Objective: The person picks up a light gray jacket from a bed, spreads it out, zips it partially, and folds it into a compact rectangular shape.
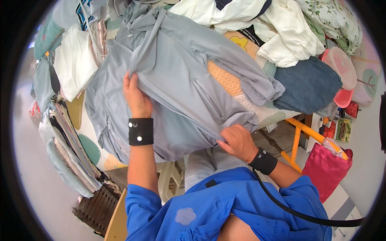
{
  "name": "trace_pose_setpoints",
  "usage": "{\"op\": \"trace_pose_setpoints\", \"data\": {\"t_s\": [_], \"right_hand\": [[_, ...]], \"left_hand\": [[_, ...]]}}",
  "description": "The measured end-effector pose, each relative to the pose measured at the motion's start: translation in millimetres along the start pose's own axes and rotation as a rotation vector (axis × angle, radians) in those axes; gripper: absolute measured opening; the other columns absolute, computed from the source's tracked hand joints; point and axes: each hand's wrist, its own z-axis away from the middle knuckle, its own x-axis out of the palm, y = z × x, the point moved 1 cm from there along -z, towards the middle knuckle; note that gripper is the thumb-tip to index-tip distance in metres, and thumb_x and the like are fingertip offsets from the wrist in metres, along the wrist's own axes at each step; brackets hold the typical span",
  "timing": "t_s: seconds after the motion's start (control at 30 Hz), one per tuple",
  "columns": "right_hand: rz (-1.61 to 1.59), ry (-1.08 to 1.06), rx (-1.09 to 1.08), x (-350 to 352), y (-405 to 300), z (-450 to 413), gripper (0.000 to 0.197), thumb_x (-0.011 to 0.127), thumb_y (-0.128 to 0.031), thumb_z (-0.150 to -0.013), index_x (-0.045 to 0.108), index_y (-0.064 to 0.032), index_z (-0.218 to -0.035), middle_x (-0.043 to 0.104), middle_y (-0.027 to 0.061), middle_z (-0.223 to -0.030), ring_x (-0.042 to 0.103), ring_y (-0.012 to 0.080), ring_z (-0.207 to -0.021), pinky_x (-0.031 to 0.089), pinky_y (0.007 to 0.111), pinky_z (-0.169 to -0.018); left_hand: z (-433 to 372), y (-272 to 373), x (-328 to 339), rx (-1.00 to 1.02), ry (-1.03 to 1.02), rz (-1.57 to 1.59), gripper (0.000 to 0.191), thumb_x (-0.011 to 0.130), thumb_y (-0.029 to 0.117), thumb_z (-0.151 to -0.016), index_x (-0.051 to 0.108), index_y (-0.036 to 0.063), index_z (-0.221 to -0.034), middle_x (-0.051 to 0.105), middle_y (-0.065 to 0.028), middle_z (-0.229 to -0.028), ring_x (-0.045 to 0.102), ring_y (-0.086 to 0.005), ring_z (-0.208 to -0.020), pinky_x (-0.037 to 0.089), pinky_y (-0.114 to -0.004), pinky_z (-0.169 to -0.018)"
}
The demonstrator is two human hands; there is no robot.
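Observation:
A light grey hooded zip jacket lies spread out in front of me on a padded, patterned mat, its hood at the far side and one sleeve reaching to the right. My left hand is at the jacket's front opening, fingertips against the edge of the front panel; part of the hand is turned so that its grip is hard to judge. At the near hem, my right hand pinches the lower corner of the front edge between thumb and fingers. A zipped pocket shows just above it.
White garments and folded blue denim lie at the right, beside pink tubs with a clear lid. Folded clothes are stacked along the left. An orange metal frame and a magenta bag stand at the lower right.

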Motion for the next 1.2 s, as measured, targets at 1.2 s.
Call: {"op": "trace_pose_setpoints", "data": {"t_s": [1.2], "right_hand": [[0.599, 0.453, 0.307, -150.5, 77.0, -49.5, 0.024, 0.053, -0.008, -0.068, 0.056, -0.01, -0.092, 0.053, 0.0061, -0.083, 0.053, 0.0238, -0.075, 0.043, 0.032, -0.064]], "left_hand": [[158.1, -45.5, -60.2, -0.769, -0.376, -0.417, 0.024, 0.057, 0.012, -0.077, 0.054, 0.0005, -0.098, 0.058, -0.0023, -0.091, 0.052, -0.0089, -0.081, 0.04, -0.024, -0.073]]}}
